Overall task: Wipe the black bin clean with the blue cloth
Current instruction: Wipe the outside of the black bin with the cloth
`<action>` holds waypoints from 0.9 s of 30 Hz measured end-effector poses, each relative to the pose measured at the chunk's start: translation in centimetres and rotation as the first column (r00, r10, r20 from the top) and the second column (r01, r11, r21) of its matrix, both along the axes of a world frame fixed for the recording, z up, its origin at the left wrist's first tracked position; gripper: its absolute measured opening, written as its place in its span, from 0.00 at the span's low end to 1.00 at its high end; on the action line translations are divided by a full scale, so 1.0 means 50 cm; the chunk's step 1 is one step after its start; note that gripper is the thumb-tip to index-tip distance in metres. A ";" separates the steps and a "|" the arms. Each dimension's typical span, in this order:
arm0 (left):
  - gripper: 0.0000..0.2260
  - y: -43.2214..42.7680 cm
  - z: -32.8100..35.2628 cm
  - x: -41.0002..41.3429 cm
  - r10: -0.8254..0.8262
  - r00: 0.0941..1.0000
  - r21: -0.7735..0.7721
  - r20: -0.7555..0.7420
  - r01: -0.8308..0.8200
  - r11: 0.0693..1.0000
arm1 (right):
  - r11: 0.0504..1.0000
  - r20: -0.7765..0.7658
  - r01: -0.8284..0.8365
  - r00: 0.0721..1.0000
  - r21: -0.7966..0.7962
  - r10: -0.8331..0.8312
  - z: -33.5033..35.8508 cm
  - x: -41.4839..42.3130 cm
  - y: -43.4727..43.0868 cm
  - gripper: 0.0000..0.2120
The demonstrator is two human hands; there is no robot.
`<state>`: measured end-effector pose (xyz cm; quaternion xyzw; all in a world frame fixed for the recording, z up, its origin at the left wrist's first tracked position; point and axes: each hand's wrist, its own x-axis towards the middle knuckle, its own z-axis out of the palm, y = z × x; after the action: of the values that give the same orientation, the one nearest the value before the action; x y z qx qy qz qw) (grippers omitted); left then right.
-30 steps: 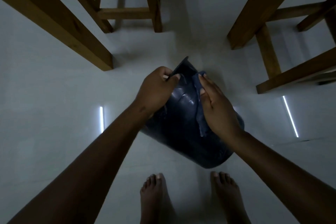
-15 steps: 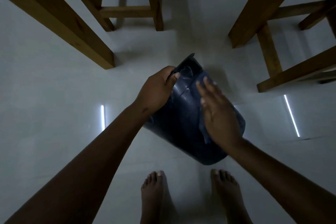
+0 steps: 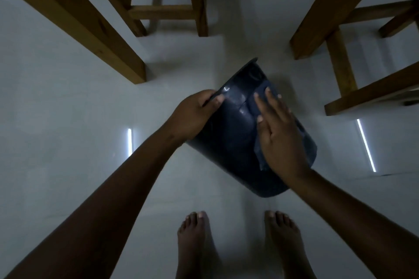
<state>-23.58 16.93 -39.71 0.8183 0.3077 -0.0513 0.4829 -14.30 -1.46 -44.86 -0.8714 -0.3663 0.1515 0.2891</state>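
Both of my hands are on the black bin (image 3: 229,142), held tilted off the floor between the wooden legs (image 3: 95,27). My left hand (image 3: 192,115) pinches its rim; my right hand (image 3: 281,133), fingers spread flat, presses the blue cloth (image 3: 258,102) against its outer wall. Wiping is underway; next I'd sweep toward the base.

A single head-worn wide-angle view looks almost straight down from standing height, facing forward past both forearms to the floor (image 3: 56,142), with bare feet (image 3: 195,240) at the lower edge and wooden legs (image 3: 74,18) splaying outward at the top
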 end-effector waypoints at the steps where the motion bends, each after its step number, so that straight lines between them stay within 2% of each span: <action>1: 0.14 -0.001 -0.003 -0.011 0.002 1.000 -0.014 -0.004 -0.002 1.000 | 0.999 -0.061 0.035 0.998 0.032 -0.033 -0.001 0.025 0.005 0.21; 3: 0.14 -0.004 -0.011 -0.018 -0.004 1.000 -0.005 -0.013 0.004 1.000 | 0.994 -0.127 0.081 0.989 0.073 -0.071 -0.002 0.049 0.010 0.21; 5: 0.12 -0.005 -0.015 -0.004 -0.020 0.999 0.017 -0.031 0.021 1.000 | 0.997 -0.042 0.075 0.996 0.006 -0.075 0.002 0.027 0.009 0.22; 7: 0.12 -0.005 -0.015 0.006 -0.031 0.999 0.030 -0.035 0.032 0.999 | 0.992 0.172 -0.070 0.981 -0.105 0.087 -0.003 -0.035 -0.004 0.23; 9: 0.14 -0.003 -0.018 0.006 -0.032 0.999 0.028 -0.014 0.032 0.999 | 0.948 0.316 -0.269 0.897 -0.168 0.310 -0.015 -0.087 -0.020 0.27; 10: 0.15 -0.003 -0.021 0.004 -0.030 1.000 0.022 -0.006 0.030 0.999 | 0.929 0.357 -0.323 0.859 -0.182 0.368 -0.018 -0.089 -0.023 0.28; 11: 0.14 -0.004 -0.022 0.004 -0.031 1.000 0.028 -0.004 0.031 0.999 | 0.923 0.360 -0.335 0.851 -0.188 0.382 -0.019 -0.075 -0.022 0.29; 13: 0.12 -0.006 -0.018 0.012 -0.044 0.999 0.070 -0.016 0.045 0.997 | 0.967 0.281 -0.205 0.929 -0.149 0.240 -0.016 -0.026 -0.008 0.26; 15: 0.11 -0.007 -0.017 0.019 -0.039 0.999 0.086 -0.026 0.041 0.995 | 1.000 0.053 0.002 0.999 -0.030 0.000 -0.007 0.036 0.007 0.22; 17: 0.11 -0.009 -0.017 0.019 -0.034 0.999 0.097 -0.026 0.036 0.995 | 0.992 -0.148 0.109 0.984 0.058 -0.099 -0.008 0.076 0.012 0.21; 19: 0.12 -0.011 -0.019 0.016 -0.028 0.999 0.112 -0.031 0.032 0.993 | 0.994 -0.141 0.092 0.987 0.067 -0.082 -0.005 0.078 0.008 0.21; 22: 0.14 -0.015 -0.022 0.016 0.002 1.000 0.170 -0.017 0.000 0.986 | 1.000 0.012 0.017 1.000 0.007 -0.017 0.000 0.023 -0.009 0.22; 25: 0.18 -0.016 -0.019 0.024 0.008 1.000 0.256 0.009 -0.010 0.967 | 0.986 0.143 -0.161 0.976 -0.042 0.166 -0.002 -0.054 -0.022 0.23; 27: 0.18 -0.010 -0.013 0.029 -0.026 1.000 0.238 0.011 0.023 0.971 | 0.969 0.149 -0.245 0.958 -0.020 0.246 -0.007 -0.068 -0.020 0.22</action>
<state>-22.12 16.45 -40.37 0.8742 0.2981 -0.0144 0.3830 -17.71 -2.46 -45.21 -0.8283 -0.4923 0.1204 0.2389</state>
